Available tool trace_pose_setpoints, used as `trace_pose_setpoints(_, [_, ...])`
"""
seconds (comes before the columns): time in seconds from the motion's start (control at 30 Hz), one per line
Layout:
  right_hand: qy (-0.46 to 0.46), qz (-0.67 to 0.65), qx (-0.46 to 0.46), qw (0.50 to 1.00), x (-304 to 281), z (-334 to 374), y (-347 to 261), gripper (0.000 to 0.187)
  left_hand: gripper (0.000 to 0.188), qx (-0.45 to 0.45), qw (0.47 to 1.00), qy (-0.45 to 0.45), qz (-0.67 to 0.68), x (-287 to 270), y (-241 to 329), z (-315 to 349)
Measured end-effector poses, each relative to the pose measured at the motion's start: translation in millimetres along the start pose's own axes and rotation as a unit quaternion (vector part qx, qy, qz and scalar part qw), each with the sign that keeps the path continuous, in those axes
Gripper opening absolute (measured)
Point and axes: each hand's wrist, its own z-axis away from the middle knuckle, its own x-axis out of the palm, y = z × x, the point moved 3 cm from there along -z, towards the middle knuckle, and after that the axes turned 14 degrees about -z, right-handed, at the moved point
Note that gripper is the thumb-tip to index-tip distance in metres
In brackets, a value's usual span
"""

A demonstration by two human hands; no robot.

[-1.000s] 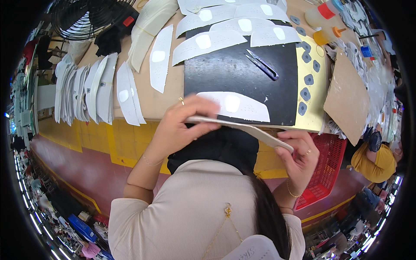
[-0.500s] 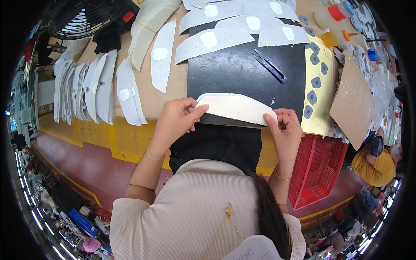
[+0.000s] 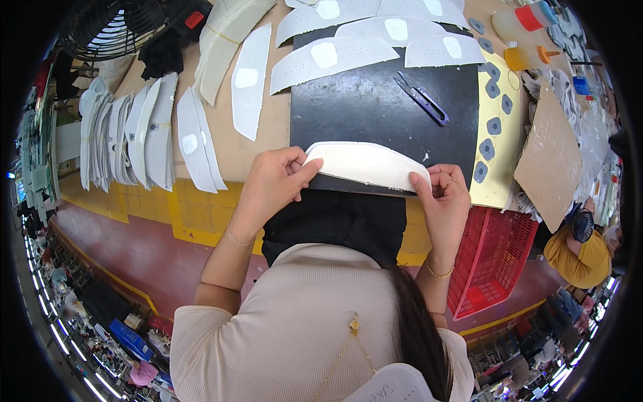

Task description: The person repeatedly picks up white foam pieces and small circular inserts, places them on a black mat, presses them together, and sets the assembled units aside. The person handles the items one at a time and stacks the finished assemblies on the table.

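A long curved cream-white fabric piece [image 3: 365,165] is held between my hands at the near edge of the black mat [image 3: 375,107]. My left hand [image 3: 280,179] pinches its left end between thumb and fingers. At the other end, my right hand [image 3: 445,195] grips the corner with the thumb on top. Beyond my hands, purple-handled thread snips [image 3: 423,100] lie on the mat. Several white curved pieces with glossy oval patches [image 3: 328,59] overlap along the mat's far side.
Stacks of white curved pieces [image 3: 157,137] stand on the left of the table near a black fan [image 3: 110,30]. On the right are a yellow sheet with grey patches [image 3: 493,126], a bottle with an orange nozzle [image 3: 526,58], cardboard [image 3: 550,157] and a red crate [image 3: 492,261].
Both hands keep hold of the fabric piece, which has shifted only slightly. The table and its contents sit a little differently in the picture.
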Motion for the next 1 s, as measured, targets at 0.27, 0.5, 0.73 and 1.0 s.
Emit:
trace_pose_setpoints(0.27, [0.007,0.018,-0.013,1.0,2,0,-2,0.025,0.033,0.018,0.999,0.025,-0.016,1,3,1])
trace_pose_setpoints(0.5, [0.012,0.046,-0.024,0.999,4,2,-3,0.026,0.032,0.015,1.0,0.015,-0.01,3,2,0])
trace_pose_setpoints(0.73, [0.013,0.04,-0.031,0.999,5,3,-3,0.025,0.035,0.033,0.998,0.025,-0.053,3,2,-2])
trace_pose_setpoints(1.0, [0.013,0.031,-0.046,0.998,7,4,0,0.022,0.035,0.066,0.973,0.091,-0.202,0,19,2])
